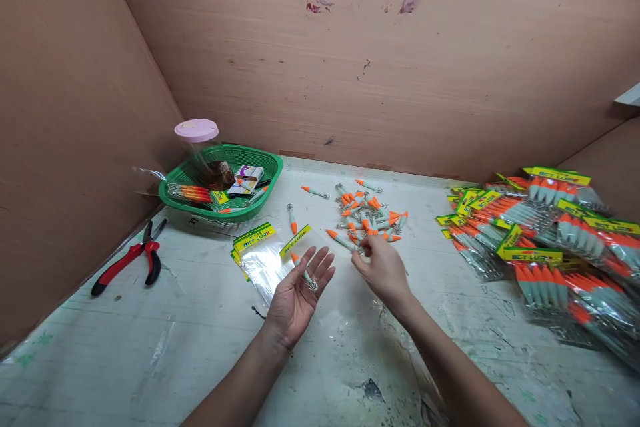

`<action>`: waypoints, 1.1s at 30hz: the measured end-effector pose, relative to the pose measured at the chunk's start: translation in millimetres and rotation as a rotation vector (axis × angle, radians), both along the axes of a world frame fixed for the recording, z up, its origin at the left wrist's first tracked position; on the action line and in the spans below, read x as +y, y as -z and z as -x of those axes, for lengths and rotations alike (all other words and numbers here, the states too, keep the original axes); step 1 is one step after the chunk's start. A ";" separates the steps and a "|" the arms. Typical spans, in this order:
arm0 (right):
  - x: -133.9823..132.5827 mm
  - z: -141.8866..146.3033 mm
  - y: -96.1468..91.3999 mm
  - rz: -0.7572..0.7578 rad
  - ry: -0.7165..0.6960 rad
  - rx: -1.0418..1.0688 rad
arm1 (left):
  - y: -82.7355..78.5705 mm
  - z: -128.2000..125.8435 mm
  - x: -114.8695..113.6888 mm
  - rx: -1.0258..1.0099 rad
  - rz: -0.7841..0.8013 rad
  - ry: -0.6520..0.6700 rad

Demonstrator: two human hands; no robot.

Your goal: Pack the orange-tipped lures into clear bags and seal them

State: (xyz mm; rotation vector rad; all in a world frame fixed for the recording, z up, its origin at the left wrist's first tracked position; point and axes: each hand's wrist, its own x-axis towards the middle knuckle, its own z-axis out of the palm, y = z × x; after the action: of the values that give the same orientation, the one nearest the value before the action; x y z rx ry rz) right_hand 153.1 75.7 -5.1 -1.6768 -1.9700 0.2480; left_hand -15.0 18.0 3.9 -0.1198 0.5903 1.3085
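My left hand (295, 303) is palm up with a fishing lure (305, 272) lying across it, its orange tip under the thumb and its hooks over the palm; the fingers are loosely curled. My right hand (383, 267) reaches to the near edge of a loose pile of pale green and orange fishing lures (367, 213). Its thumb and forefinger are pinched at the hook end of a lure (340, 238). Left of the hands lie clear plastic bags (255, 257) with yellow-green header cards, and one more bag card (295, 243) shows behind my left fingers.
A green basket (273, 159) at the back left holds a jar with a pink lid (197, 130), a small box and packed lures. Red-handled pliers (130, 260) lie near the left wall. At right is a heap of filled lure packs (540, 233). Wooden panels (350, 80) enclose the table.
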 end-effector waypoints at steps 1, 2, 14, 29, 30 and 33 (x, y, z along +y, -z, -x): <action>-8.3 -10.0 -5.6 0.016 0.000 0.031 | -0.3 -0.5 0.0 0.010 0.010 -0.005; -18.5 -21.1 -12.1 0.035 -0.013 0.070 | -0.7 -1.2 0.0 0.020 0.017 -0.007; -113.8 -46.0 -79.1 0.115 -0.771 0.107 | 5.4 -11.4 -8.5 0.065 -0.058 0.121; -104.0 -8.7 -10.7 -0.438 -0.455 0.073 | 8.3 -20.7 -17.9 0.053 -0.102 0.245; -102.7 -7.1 -10.3 -0.442 -0.457 0.079 | 8.4 -21.2 -18.3 0.063 -0.103 0.244; -99.4 -2.2 -12.5 -0.433 -0.499 0.065 | 8.6 -22.4 -19.2 0.087 -0.106 0.243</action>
State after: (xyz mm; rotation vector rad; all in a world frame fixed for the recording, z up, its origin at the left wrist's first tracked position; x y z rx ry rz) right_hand 155.2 -23.7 7.4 -0.8881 -2.1732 0.0433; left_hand 7.4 -1.3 -4.8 0.0940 0.5886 1.1092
